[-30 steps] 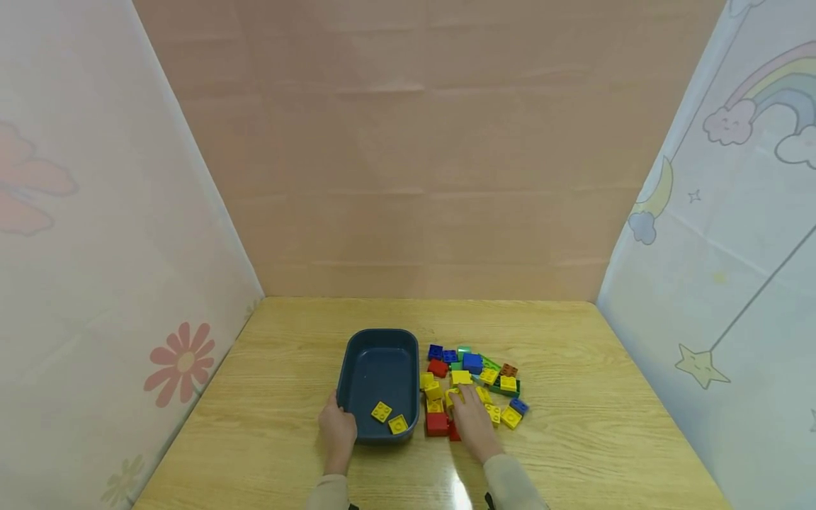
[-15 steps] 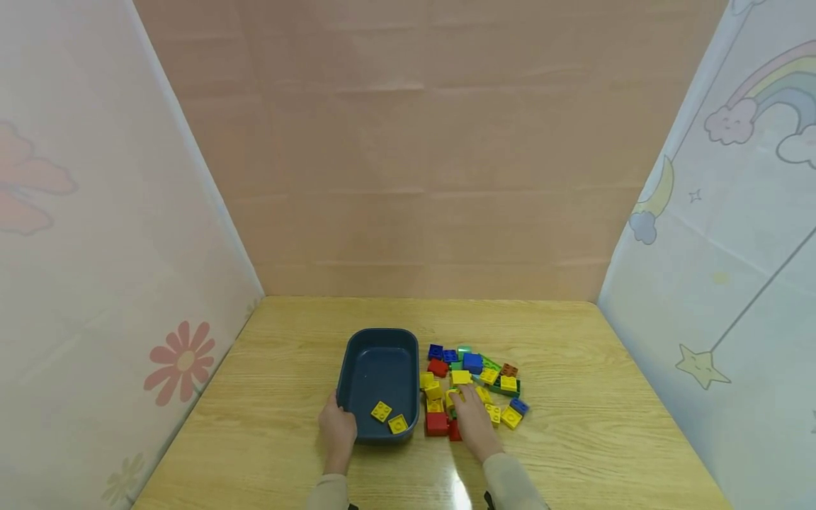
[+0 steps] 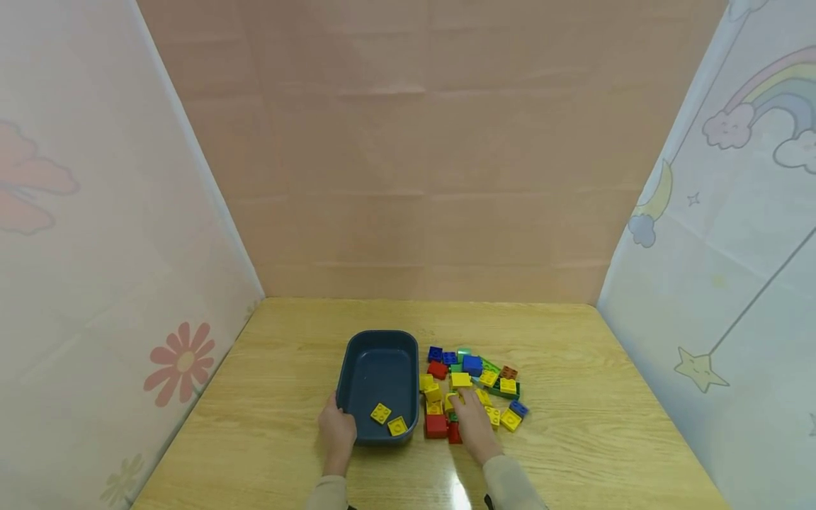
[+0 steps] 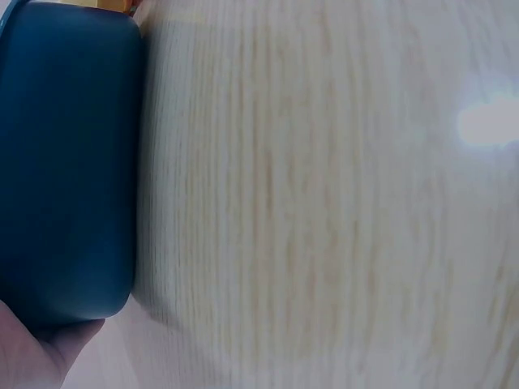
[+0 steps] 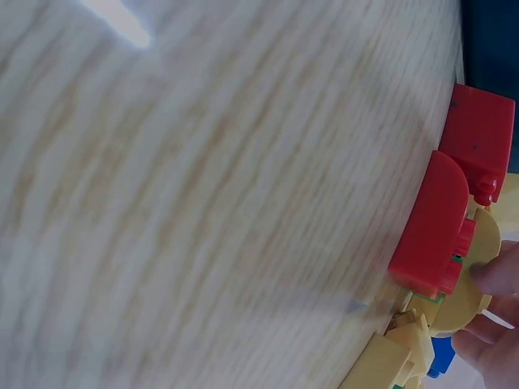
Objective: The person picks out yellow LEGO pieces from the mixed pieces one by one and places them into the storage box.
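A dark blue bin (image 3: 382, 375) stands on the table with two yellow bricks, one (image 3: 380, 413) studs up and one (image 3: 397, 426) showing its hollow underside. My left hand (image 3: 338, 433) grips its left side; in the left wrist view the thumb (image 4: 75, 340) lies against the bin's outer wall. To the right of the bin, my right hand (image 3: 476, 427) reaches into a pile of toy building bricks. In the right wrist view its thumb and fingers pinch a rounded yellow brick (image 5: 469, 298), beside a curved red brick (image 5: 431, 231). Part of this grasp is cut off by the frame edge.
A red brick (image 3: 436, 426) sits close to the bin's right wall. Farther back lie blue (image 3: 472, 365), green (image 3: 506, 390) and brown (image 3: 508, 372) bricks, with several yellow ones among them. Cloth panels enclose the wooden table (image 3: 280, 368) at the back and sides.
The rounded yellow brick at my right fingertips has shifted slightly toward the left. A bit more of the green and red bricks beside that hand shows. My left hand and the bin stay put.
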A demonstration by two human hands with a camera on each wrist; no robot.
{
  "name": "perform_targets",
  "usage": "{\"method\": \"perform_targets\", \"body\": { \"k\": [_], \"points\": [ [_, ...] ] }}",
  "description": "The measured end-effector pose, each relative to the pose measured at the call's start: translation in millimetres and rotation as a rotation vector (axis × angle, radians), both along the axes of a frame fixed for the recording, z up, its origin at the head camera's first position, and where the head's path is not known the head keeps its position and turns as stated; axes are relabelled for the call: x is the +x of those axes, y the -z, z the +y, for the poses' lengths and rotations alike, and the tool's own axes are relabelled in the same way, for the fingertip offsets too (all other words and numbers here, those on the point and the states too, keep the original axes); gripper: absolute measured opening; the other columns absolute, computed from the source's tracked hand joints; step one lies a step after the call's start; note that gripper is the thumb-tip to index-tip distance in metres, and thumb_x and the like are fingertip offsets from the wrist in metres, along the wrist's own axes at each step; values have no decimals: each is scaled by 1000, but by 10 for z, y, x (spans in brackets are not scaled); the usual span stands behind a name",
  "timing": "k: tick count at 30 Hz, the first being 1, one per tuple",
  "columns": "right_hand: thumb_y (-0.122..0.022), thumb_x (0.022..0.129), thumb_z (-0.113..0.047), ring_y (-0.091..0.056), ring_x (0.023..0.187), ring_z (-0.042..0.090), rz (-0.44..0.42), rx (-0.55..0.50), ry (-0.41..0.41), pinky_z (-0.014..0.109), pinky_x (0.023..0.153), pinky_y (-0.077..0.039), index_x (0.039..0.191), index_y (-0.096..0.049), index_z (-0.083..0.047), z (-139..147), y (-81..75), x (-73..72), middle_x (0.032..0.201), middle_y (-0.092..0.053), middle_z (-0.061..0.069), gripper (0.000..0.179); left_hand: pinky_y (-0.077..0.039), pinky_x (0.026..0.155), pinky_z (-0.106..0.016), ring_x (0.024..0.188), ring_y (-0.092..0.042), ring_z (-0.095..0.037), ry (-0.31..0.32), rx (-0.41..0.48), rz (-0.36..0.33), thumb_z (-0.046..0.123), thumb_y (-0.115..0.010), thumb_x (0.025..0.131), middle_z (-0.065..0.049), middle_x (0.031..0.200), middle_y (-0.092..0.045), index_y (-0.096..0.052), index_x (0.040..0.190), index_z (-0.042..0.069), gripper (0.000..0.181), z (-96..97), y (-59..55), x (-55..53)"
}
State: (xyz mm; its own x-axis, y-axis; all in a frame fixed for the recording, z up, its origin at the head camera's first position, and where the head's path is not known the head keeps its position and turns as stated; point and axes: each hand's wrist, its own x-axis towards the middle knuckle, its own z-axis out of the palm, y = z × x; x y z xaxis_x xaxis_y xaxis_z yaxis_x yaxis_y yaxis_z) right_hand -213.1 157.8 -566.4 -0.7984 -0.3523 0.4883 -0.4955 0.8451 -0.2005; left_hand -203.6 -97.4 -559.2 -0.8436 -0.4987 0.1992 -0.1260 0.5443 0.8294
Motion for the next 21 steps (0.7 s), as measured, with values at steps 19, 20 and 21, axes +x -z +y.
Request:
{"method": "perform_targets", "body": {
  "k": [19, 20, 21],
  "points": [
    [-64, 60, 23, -51, 94, 33, 101, -35, -12, 44, 81, -45, 94, -61, -1, -13, -26, 18, 100, -55, 19, 42, -50, 65, -47, 83, -59, -42, 9, 2, -12, -19, -46, 72, -34, 96, -57, -47, 115, -18, 44, -10, 13, 2],
    [-64, 60, 23, -51, 94, 33, 113, -42, -15, 43, 81, -45, 94, -61, 0, -14, -30, 15, 100, -55, 19, 42, -50, 65, -47, 83, -59, -42, 8, 3, -11, -19, -46, 72, -34, 96, -57, -47, 115, -18, 43, -8, 8, 5],
    [-64, 59, 23, -51, 93, 33, 128, -49, -18, 43, 79, -45, 94, -61, 0, -17, -34, 14, 99, -55, 19, 42, -50, 65, -47, 83, -59, -42, 7, 7, -9, -19, -46, 72, -34, 96, -57, -47, 115, -18, 43, -6, 4, 9]
  ]
}}
